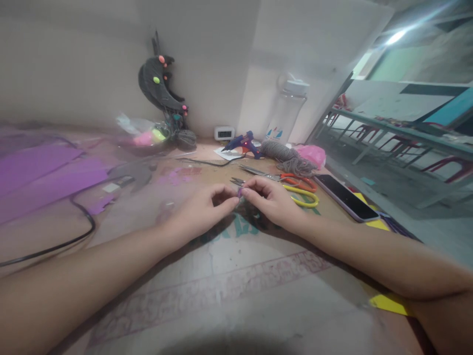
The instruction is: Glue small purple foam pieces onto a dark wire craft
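My left hand and my right hand meet over the middle of the table. Between their fingertips is a small purple piece, pinched by both hands; it looks like felt or paper, but it is too small to tell. Just beyond my right hand lie yellow-handled scissors, partly hidden by that hand. Orange-handled scissors rest behind them, blades pointing left. A dark object on the table below my right hand is blurred and shadowed.
A blue glue gun stands by grey yarn and a clear bottle. A phone lies right. Purple sheets and a black cable spread left. A dark crescent ornament hangs near the wall, beside a small clock.
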Available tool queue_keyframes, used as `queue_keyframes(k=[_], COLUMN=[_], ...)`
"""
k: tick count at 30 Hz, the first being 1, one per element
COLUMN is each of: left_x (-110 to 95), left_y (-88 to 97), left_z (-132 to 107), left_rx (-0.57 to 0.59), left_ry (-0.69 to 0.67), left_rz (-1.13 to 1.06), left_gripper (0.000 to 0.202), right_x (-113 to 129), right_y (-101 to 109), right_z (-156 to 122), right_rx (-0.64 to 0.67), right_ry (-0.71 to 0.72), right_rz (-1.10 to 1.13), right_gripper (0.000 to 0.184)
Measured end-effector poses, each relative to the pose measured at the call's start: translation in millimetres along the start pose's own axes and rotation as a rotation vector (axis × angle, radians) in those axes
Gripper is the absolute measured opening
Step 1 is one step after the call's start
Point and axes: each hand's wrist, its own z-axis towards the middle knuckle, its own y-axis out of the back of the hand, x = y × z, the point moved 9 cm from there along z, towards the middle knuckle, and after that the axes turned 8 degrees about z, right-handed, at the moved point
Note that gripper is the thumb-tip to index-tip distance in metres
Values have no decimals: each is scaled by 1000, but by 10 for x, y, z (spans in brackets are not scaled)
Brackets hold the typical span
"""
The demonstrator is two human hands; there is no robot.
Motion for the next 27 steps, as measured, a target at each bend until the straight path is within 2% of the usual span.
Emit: queue_keyframes(k=[13,19,23,27], left_x=[-48,-44,-5,-58], left_y=[-21,7,73,85], left_z=[-8,-5,-3,-7], left_rx=[24,-17,-73,-62], left_ry=[-52,-62,-28,-60], left_rz=[27,44,33,15], left_gripper=[20,21,29,25], right_x=[15,64,36,16], right_y=[-10,7,-10,-60], right_z=[-5,-2,-1,-9], right_rx=[-1,-7,14,62], right_ry=[18,31,6,-15], right_rz=[35,138,92,27], right_gripper=[21,20,22,21])
